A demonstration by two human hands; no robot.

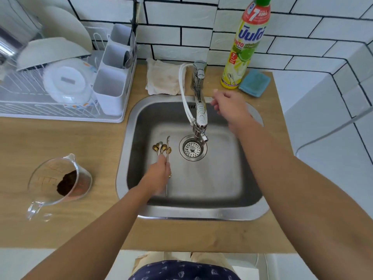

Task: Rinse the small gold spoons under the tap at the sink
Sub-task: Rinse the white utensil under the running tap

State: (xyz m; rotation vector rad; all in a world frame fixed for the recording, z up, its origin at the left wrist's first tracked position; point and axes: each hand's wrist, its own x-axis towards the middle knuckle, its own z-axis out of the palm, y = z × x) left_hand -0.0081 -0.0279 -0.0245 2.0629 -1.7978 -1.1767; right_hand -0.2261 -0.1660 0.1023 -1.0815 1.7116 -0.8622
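Gold spoons [162, 148] bunched in left hand [158, 174], bowls fanned toward 12 o'clock, low in sink [129, 126]. Tap spout [198, 126] off at 2 o'clock. Right hand [229, 107], fingers loose, beside tap, holding nothing.

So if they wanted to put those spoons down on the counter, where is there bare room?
Bare wood runs along the front of the sink, and left of it between the dish rack and the glass measuring jug. Behind the sink is crowded: folded cloth, tap, detergent bottle, blue sponge.
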